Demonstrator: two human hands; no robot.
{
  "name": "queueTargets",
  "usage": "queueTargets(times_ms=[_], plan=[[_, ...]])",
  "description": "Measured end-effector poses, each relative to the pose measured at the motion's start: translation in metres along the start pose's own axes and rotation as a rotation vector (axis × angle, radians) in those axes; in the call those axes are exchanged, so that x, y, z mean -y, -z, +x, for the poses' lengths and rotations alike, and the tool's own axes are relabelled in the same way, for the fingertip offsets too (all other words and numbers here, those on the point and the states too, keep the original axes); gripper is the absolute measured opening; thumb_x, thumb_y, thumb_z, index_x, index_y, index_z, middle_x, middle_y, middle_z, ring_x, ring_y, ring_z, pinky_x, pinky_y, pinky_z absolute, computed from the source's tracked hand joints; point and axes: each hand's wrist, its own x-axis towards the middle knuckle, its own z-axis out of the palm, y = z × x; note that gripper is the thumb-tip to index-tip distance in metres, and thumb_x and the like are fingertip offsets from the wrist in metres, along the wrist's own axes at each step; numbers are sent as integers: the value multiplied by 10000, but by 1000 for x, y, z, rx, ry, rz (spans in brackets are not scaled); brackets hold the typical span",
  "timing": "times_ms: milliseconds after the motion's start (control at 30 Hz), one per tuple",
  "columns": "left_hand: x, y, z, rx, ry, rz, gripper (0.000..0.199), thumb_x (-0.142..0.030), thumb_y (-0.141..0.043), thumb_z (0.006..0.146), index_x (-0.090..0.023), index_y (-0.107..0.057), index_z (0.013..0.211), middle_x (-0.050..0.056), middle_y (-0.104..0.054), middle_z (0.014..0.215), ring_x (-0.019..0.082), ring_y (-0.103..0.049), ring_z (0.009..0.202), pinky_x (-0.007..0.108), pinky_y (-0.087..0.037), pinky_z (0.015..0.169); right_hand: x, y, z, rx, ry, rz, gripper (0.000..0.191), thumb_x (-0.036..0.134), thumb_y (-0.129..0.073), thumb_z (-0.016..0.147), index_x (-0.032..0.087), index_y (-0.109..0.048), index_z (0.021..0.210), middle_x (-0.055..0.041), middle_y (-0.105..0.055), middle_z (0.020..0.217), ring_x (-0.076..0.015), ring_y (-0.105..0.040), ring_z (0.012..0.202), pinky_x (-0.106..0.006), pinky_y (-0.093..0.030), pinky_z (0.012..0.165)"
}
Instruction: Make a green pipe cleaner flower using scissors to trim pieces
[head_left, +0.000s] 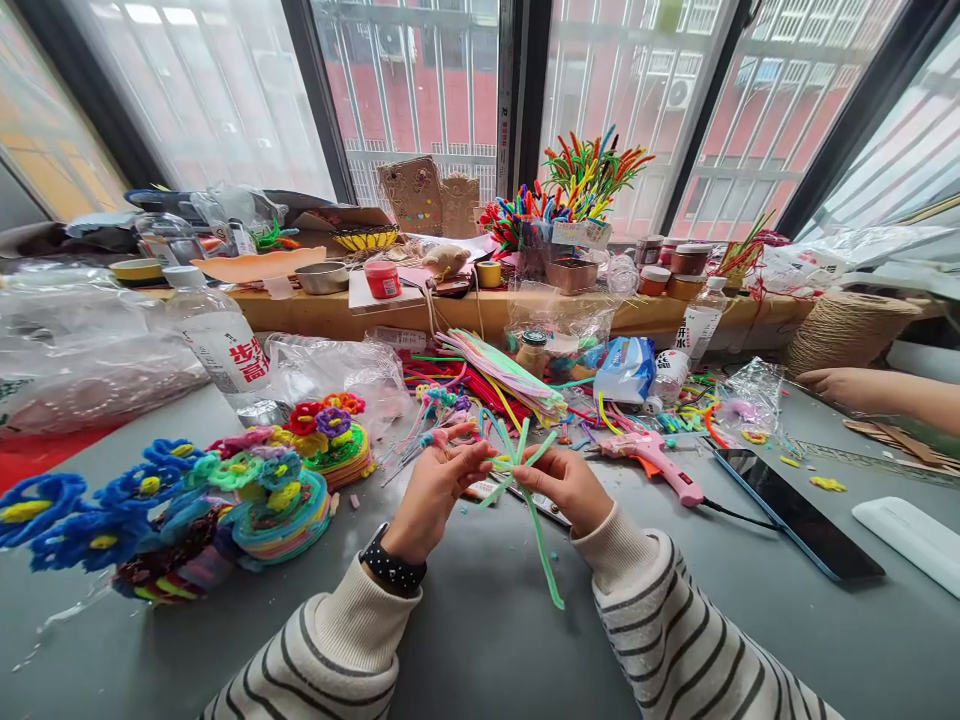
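Our left hand and right hand pinch a pale-green fuzzy-wire star between them — likely light, bendable, best gripped centrally.

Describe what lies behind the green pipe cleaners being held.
Beyond the green pipe cleaners are a pastel bundle and small jar; whatever the left hand and right hand cover is hidden.

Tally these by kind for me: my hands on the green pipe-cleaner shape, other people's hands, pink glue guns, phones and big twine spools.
Your hands: 2, left hand and right hand, on the green pipe-cleaner shape
Other person's hand: 1
Pink glue gun: 1
Phone: 1
Twine spool: 1
Total: 6
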Motion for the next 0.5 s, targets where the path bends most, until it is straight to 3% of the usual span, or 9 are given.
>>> queueTargets(times_ms=[133,300,500], plan=[[-2,2,1,19,122,-95,357,-202,-650,613,-165,-504,937,-25,-587,648,18,-508,470,120,-421,485,4,-1,-2,86,-11,0,215,337,-656,559,145,-602,638,16,-571,582,-109,-508,566,-240,-389,570],[1,2,0,65,49,-74,373,-183,-630,637,-182,-490,983,4,-597,825,19,-529,564,122,-431,549,1,0,1,-19,-7,47,209,322,-657,565,142,-603,656,27,-568,572,-97,-496,557,-241,-390,579],[5,0,-2,169,74,-27,409,-185,-637,623,-184,-482,1001,7,-597,767,112,-566,799,215,-432,724,-5,0,3,-82,-13,132,230,329,-679,531,141,-586,628,33,-552,542,-92,-488,528,-233,-387,538]])
